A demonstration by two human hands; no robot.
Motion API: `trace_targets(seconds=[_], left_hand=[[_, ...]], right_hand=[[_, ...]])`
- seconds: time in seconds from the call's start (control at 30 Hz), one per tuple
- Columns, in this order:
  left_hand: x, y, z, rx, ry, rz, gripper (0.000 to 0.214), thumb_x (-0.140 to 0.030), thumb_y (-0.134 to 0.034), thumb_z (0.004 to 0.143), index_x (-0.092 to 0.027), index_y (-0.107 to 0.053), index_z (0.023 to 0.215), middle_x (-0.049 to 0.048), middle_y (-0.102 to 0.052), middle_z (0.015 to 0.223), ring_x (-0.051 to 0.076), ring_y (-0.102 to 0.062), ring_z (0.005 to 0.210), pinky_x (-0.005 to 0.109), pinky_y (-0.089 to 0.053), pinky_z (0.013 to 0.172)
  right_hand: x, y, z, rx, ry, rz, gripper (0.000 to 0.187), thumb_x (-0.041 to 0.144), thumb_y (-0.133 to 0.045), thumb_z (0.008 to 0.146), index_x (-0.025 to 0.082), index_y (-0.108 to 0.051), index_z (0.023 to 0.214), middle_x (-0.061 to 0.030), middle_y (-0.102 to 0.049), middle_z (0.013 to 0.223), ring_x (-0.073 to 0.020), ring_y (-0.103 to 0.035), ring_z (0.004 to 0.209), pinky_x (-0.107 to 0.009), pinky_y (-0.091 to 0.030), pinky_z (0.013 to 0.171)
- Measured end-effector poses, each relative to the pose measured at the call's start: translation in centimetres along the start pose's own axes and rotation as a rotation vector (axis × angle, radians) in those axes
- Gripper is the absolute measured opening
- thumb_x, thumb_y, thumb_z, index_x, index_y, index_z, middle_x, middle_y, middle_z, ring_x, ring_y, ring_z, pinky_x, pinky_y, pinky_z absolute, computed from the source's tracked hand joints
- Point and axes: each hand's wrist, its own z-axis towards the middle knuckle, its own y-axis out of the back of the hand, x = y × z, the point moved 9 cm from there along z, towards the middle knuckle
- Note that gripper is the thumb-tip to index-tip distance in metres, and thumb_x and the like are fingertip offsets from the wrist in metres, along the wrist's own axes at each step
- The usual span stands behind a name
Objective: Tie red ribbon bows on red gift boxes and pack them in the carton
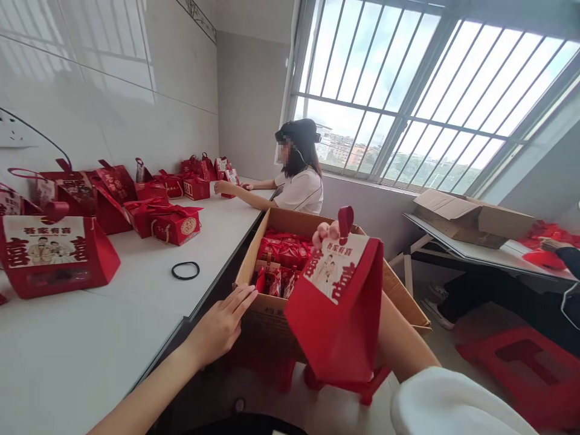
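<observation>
Red card hides much of what lies behind it: the gift box we hold up covers the right side of the open carton and most of our right hand, so that only some fingers show and the thumb is out of sight. Printing on the carton's near wall is too dark for us to read, and the red packets inside are partly covered. At the right edge, another person's dark sleeve is cut off by the frame.

The gift box hangs tilted below our right hand's fingers, in front of the carton, with its ribbon loop standing up just beside them. Our right hand is closed on its upper edge, pinching it near the loop. Our left hand lies with fingers stretched close together against the carton's near left corner, beside the white table; we cannot tell whether it grips the cardboard or merely rests there.
</observation>
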Motion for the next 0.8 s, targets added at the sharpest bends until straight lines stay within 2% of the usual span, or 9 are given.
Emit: trace_targets(seconds=[0.03, 0.1, 0.13, 0.17, 0.27, 0.4, 0.53, 0.67, 0.8], left_hand=[[0.0, -0.1, 0.0, 0.016, 0.010, 0.001, 0.066, 0.001, -0.036, 0.077, -0.015, -0.026, 0.141, 0.0086, -0.042, 0.143, 0.020, -0.034, 0.134, 0.033, -0.047, 0.095], [-0.1, -0.4, 0.0, 0.045, 0.028, 0.001, 0.065, 0.001, -0.036, 0.077, -0.013, -0.028, 0.140, 0.0092, -0.041, 0.143, 0.021, -0.033, 0.135, 0.033, -0.046, 0.096], [-0.1, -0.5, 0.0, 0.057, 0.032, -0.002, 0.064, 0.000, -0.037, 0.077, -0.013, -0.029, 0.139, 0.0095, -0.041, 0.143, 0.021, -0.033, 0.135, 0.034, -0.046, 0.096], [-0.2, -0.5, 0.1, 0.065, 0.037, -0.007, 0.064, 0.000, -0.037, 0.077, -0.012, -0.030, 0.139, 0.0098, -0.041, 0.143, 0.022, -0.033, 0.135, 0.034, -0.046, 0.096], [-0.2, -0.6, 0.1, 0.065, 0.055, -0.013, 0.066, 0.000, -0.037, 0.076, -0.012, -0.026, 0.140, 0.0105, -0.040, 0.143, 0.022, -0.032, 0.135, 0.035, -0.046, 0.097], [-0.2, -0.4, 0.0, 0.043, 0.065, -0.020, 0.071, 0.000, -0.037, 0.078, -0.017, -0.017, 0.144, 0.0084, -0.041, 0.144, 0.021, -0.033, 0.135, 0.034, -0.047, 0.096], [-0.1, -0.5, -0.1, 0.041, 0.062, -0.006, 0.072, -0.001, -0.036, 0.080, -0.016, -0.012, 0.146, 0.0089, -0.040, 0.144, 0.022, -0.035, 0.134, 0.034, -0.048, 0.095], [-0.1, -0.6, -0.1, 0.032, 0.068, -0.003, 0.071, -0.002, -0.036, 0.081, -0.017, -0.011, 0.146, 0.0074, -0.041, 0.143, 0.023, -0.035, 0.134, 0.034, -0.048, 0.095], [-0.1, -0.5, 0.0, 0.007, 0.060, -0.022, 0.070, -0.004, -0.037, 0.083, -0.017, -0.011, 0.147, 0.0069, -0.044, 0.141, 0.023, -0.037, 0.133, 0.034, -0.047, 0.097]], right_hand=[[-0.7, 1.5, 0.0, -0.060, -0.002, -0.005, 0.028, 0.040, -0.040, 0.094, 0.019, -0.055, 0.102, -0.0041, -0.059, 0.097, -0.0159, -0.057, 0.081, -0.034, -0.050, 0.073], [-2.4, 5.6, -0.2, -0.232, -0.016, -0.171, 0.030, 0.043, -0.032, 0.094, 0.021, -0.052, 0.091, -0.0025, -0.056, 0.083, -0.0165, -0.053, 0.073, -0.034, -0.047, 0.069], [-3.6, 7.7, -0.4, -0.293, -0.030, -0.213, 0.028, 0.043, -0.034, 0.092, 0.021, -0.050, 0.087, -0.0026, -0.054, 0.079, -0.0177, -0.051, 0.071, -0.036, -0.045, 0.070], [-4.2, 10.2, -0.8, -0.410, -0.043, -0.560, 0.030, 0.045, -0.032, 0.090, 0.021, -0.049, 0.083, -0.0033, -0.054, 0.077, -0.0184, -0.051, 0.070, -0.035, -0.044, 0.069], [-8.9, 13.9, -1.3, -0.372, -0.116, -0.793, 0.026, 0.041, -0.039, 0.084, 0.021, -0.050, 0.074, -0.0088, -0.055, 0.080, -0.0225, -0.051, 0.076, -0.039, -0.042, 0.076], [-14.9, 15.7, -3.2, -0.257, -0.180, -0.924, 0.020, 0.033, -0.040, 0.082, 0.021, -0.050, 0.069, -0.0086, -0.053, 0.076, -0.0219, -0.052, 0.070, -0.038, -0.046, 0.072], [-19.2, 15.9, -5.5, -0.208, -0.195, -0.986, 0.016, 0.030, -0.039, 0.083, 0.021, -0.048, 0.072, -0.0096, -0.053, 0.079, -0.0235, -0.053, 0.072, -0.040, -0.048, 0.069], [-21.9, 16.1, -7.2, -0.191, -0.200, -1.035, 0.017, 0.030, -0.033, 0.085, 0.021, -0.043, 0.074, -0.0106, -0.051, 0.082, -0.0249, -0.053, 0.074, -0.042, -0.049, 0.068], [-22.9, 16.7, -8.2, -0.203, -0.191, -1.087, 0.019, 0.032, -0.028, 0.088, 0.021, -0.041, 0.079, -0.0105, -0.048, 0.084, -0.0261, -0.051, 0.080, -0.048, -0.047, 0.074]])
